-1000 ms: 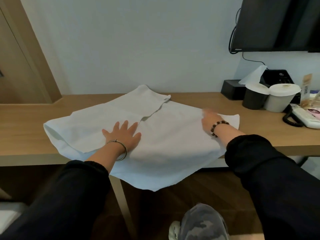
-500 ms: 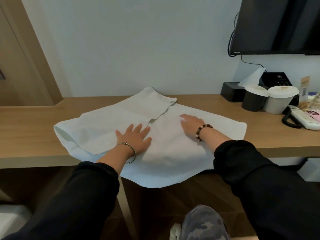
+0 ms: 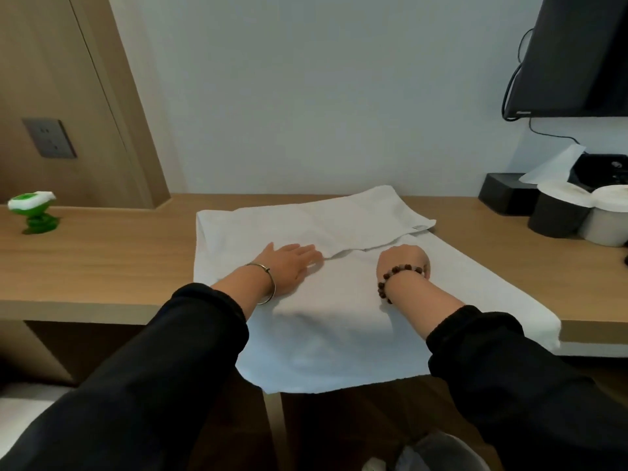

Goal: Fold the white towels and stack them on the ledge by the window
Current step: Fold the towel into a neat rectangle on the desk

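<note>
Head view: I look down at a wooden table (image 3: pixel 102 266) set against a pale wall.
Towel: one white towel (image 3: pixel 339 334) lies spread on the table; its near part hangs over the front edge, and its far part is folded back on itself, making a second layer with an edge that runs across just beyond my fingers.
Left hand: my left hand (image 3: pixel 289 263) lies flat and spread, palm down, on the towel, fingertips at the edge of the folded layer; it grips nothing.
Right hand: my right hand (image 3: pixel 404 260) rests on the towel just right of the left one, fingers curled under; I cannot tell whether they pinch the cloth.
Wrists: a thin metal bangle (image 3: pixel 266 283) on the left, a string of dark beads (image 3: pixel 397 275) on the right, black sleeves behind both.
Right of table: a dark cup (image 3: pixel 554 215) and a pale cup (image 3: pixel 608 222), touching, each with a white lid, stand well apart from the towel; a black box (image 3: pixel 503 192) sits behind them.
Left of table: a small green and white object (image 3: pixel 34 212), too blurred to name.
Wall: corner of a black screen (image 3: pixel 577 56) at upper right; a grey socket (image 3: pixel 49 137) on the wood panel at left.
</note>
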